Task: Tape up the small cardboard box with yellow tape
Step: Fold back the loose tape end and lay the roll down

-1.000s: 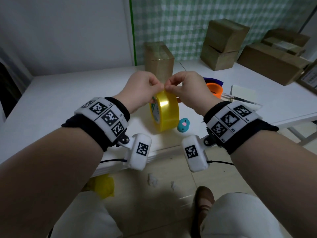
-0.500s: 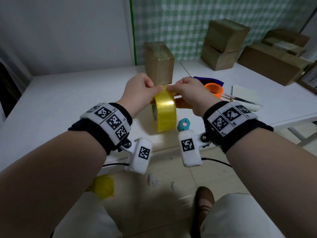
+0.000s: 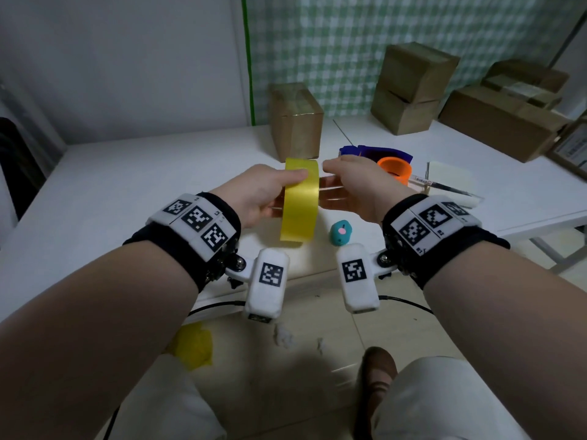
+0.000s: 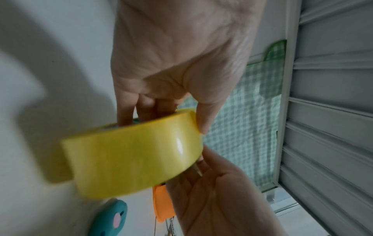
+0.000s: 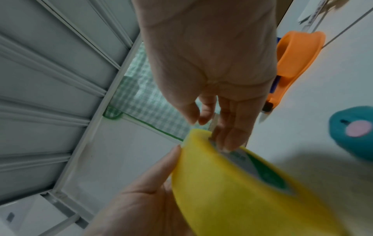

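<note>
Standing back on the white counter [image 3: 133, 173], well beyond both hands, the small cardboard box [image 3: 297, 122] waits upright and untouched, so the taping itself has not begun; more cartons [image 3: 413, 87] are stacked further right. Nearer, the yellow tape roll [image 3: 300, 204] is held on edge in the air above the counter's front, rim toward the person, probably so the loose end can be found and peeled.

From the left, the left hand [image 3: 257, 195] grips the roll, thumb lying over the top of the rim and fingers tucked into the core. Opposite, the right hand [image 3: 355, 188] has its lower fingers against the roll's far side while thumb and forefinger come together near the top edge; whether they already pinch a tape end I cannot tell. Both wrists are level, palms facing each other.

An orange tape dispenser [image 3: 394, 168] and a teal cutter [image 3: 340, 232] lie just beside, within reach for the cut.
</note>
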The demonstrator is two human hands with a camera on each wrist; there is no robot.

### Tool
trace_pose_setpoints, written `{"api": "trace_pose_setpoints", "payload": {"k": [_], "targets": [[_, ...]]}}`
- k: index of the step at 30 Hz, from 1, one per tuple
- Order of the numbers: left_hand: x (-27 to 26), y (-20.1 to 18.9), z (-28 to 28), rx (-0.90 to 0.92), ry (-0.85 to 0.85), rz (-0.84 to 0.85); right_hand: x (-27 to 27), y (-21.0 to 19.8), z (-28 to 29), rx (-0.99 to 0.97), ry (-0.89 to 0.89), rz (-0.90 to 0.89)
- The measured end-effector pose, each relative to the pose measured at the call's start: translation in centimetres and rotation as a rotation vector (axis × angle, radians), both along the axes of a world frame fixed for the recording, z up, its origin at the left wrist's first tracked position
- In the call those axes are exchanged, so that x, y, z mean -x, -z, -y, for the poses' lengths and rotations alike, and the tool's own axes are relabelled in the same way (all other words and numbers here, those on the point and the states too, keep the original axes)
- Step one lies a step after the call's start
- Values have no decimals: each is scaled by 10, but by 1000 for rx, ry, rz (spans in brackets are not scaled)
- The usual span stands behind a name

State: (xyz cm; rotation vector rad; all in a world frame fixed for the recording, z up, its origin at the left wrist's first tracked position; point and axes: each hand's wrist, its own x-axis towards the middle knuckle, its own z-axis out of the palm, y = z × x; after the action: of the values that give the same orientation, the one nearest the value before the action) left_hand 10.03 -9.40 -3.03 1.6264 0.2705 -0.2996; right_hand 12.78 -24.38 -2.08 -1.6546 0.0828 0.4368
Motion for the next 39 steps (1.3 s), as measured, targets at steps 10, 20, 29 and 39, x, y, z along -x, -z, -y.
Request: {"api": "trace_pose_setpoints", "payload": {"k": [10,20,29,39], "targets": [[-1,10,-6,-486,127,184,-4,48,8,861,-258,-46],[-5,19,-22,-794,172,295,-32,63,-25,-92,107,-232],[-16,24,-8,-1016,315,367,-25,48,-20,125,-37,-59],[-23,30,-20,-1067,232,318,-25,48,-24,422,-21,45]]}}
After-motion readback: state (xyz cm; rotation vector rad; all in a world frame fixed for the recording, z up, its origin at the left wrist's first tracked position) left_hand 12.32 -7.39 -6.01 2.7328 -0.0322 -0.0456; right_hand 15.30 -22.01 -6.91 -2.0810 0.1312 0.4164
